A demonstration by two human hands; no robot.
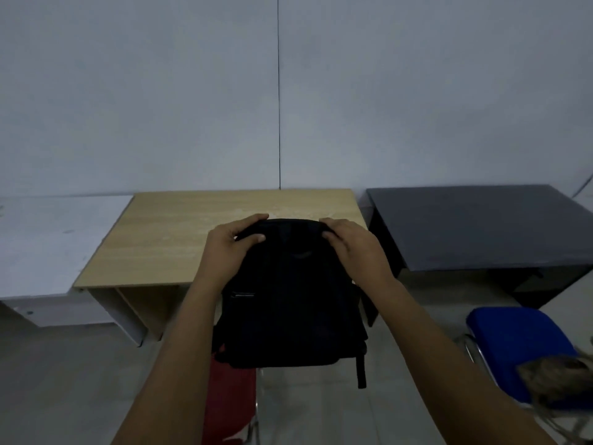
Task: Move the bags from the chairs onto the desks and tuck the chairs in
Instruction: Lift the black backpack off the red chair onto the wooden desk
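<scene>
With both hands, the left hand (pixel 236 242) and right hand (pixel 351 244), clamped on the black fabric backpack's (pixel 288 303) top edge, it should clear the red padded chair (pixel 229 399) before settling flat, well back on the light wooden tabletop (pixel 167 232).

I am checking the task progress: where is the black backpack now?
In the head view, the black backpack is at centre, held at its top by both hands, above the red chair and before the wooden desk.

The black backpack (pixel 288 300) in my hands covers most of the red chair (pixel 229 399), so I can't tell if it's off the seat. The brown bag (pixel 558 380) on the blue chair (pixel 513 345) is blurry and cut off at the right edge, same as the dark desk (pixel 481 226).
</scene>
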